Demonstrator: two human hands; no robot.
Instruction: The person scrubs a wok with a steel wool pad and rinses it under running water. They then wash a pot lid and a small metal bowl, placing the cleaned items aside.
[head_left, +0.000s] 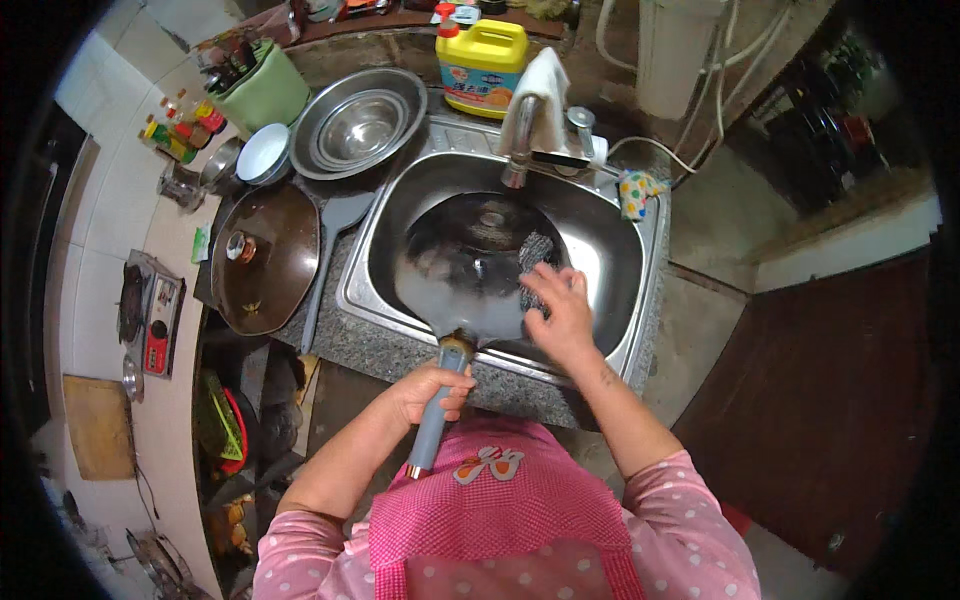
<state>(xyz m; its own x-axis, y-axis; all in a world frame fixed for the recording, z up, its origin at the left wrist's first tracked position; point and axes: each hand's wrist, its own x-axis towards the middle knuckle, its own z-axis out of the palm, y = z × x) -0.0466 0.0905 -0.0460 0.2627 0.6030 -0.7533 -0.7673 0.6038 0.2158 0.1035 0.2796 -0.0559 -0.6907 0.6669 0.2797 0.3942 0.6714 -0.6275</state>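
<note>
My left hand (435, 394) is wrapped around the grey handle (430, 431) of a dark wok (457, 255). The wok lies in the stainless-steel sink (619, 300), its handle reaching over the front rim towards me. Whitish, cloudy liquid covers part of its inside. At the wok's right side, my right hand (559, 311) holds a steel wool scrubber (536, 251) against the inner wall; the fingers hide its middle. Above the wok hangs the faucet (517, 161), a white cloth (551, 97) draped over it.
Left of the sink lie a grey spatula (322, 262) and a brown glass lid (274, 262). Nested metal basins (360, 131) and a white bowl (264, 152) stand behind them. A yellow detergent jug (484, 71) is behind the sink; a patterned cloth (637, 193) rests on its right rim.
</note>
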